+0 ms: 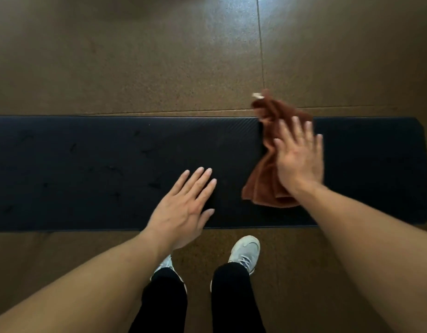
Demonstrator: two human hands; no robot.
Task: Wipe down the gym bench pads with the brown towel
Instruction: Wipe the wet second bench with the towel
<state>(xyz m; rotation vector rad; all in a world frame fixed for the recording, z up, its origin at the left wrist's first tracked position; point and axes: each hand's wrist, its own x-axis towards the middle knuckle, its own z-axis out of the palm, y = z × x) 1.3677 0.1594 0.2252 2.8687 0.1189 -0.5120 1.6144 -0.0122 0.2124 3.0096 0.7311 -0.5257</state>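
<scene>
**On the black pad: towel under the right hand**

Across the middle of the view runs the long black bench pad [111, 169], lying crosswise in front of the person, with its rounded end at the right. The brown towel [262, 183] lies crumpled on the right part of this pad. Its far corner reaches past the pad's far edge and over the floor [135, 68], and a small pale tag shows at that tip. Its near folds spread out toward the pad's near edge.

The right hand [301, 159] is over the towel with the palm down and the fingers spread wide and straight; it is blurred, and whether the palm presses on the cloth or is just above it cannot be told. It grips nothing. The towel shows on the left side of this hand and beyond its fingertips.

The left hand [183, 210] lies flat near the pad's near edge, fingers stretched out and slightly apart, holding nothing. It is left of the towel and does not touch it; a strip of bare black pad lies between them.

Below the pad, on the brown speckled floor, stand the person's two pale shoes [247, 251] and black trouser legs [231, 299], the toes pointing toward the pad.
</scene>
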